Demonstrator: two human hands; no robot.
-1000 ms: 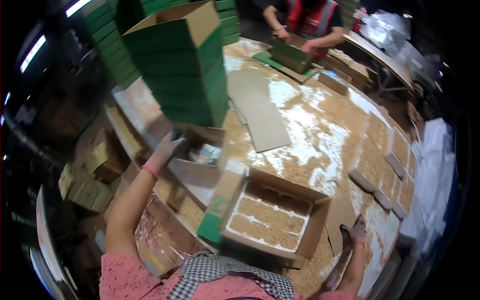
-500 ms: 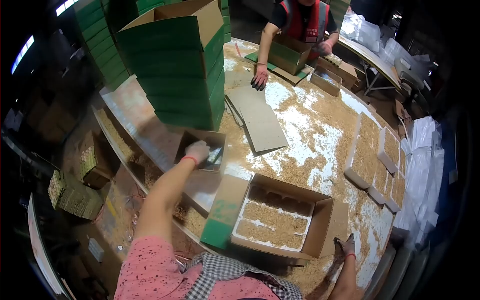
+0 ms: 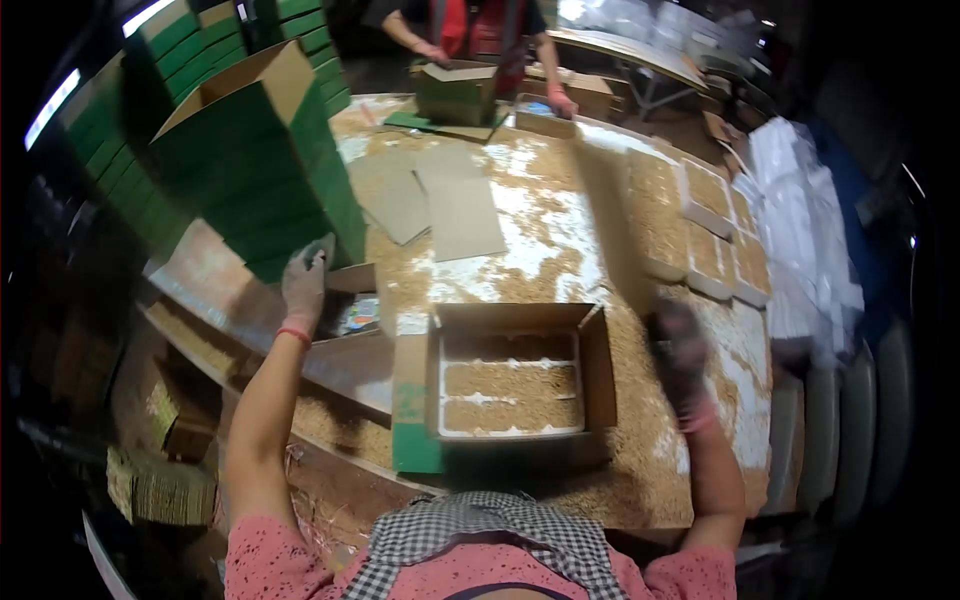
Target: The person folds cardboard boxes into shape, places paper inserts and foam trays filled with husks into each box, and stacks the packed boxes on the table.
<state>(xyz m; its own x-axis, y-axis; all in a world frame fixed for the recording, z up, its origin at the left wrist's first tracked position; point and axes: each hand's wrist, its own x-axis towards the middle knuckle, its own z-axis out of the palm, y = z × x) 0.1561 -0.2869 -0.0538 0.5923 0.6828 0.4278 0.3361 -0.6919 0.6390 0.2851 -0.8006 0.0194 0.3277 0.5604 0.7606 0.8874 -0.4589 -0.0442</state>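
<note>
My left hand (image 3: 305, 283), gloved with dark fingertips, is raised over the left edge of a small carton (image 3: 368, 283) that holds colourful packets (image 3: 360, 314). Its fingers are drawn together; anything between them is too small to make out. My right hand (image 3: 680, 350), smeared by motion, is closed on a brown cardboard sheet (image 3: 608, 225) that stands up on edge, also blurred. Between my arms sits an open cardboard box (image 3: 598, 370). Inside it is a white tray (image 3: 510, 434) with compartments filled with sawdust-like material.
A tall stack of green boxes (image 3: 250, 160) stands at the left. Flat grey cardboard sheets (image 3: 465, 205) lie mid-table. Filled white trays (image 3: 665, 225) line the right side. Across the table, a co-worker in a red vest (image 3: 480, 35) handles a green box (image 3: 455, 95).
My left hand has come up out of the small carton to its left edge. My right hand has left the box's right flap, moved up and taken hold of a cardboard sheet. The view has turned.
</note>
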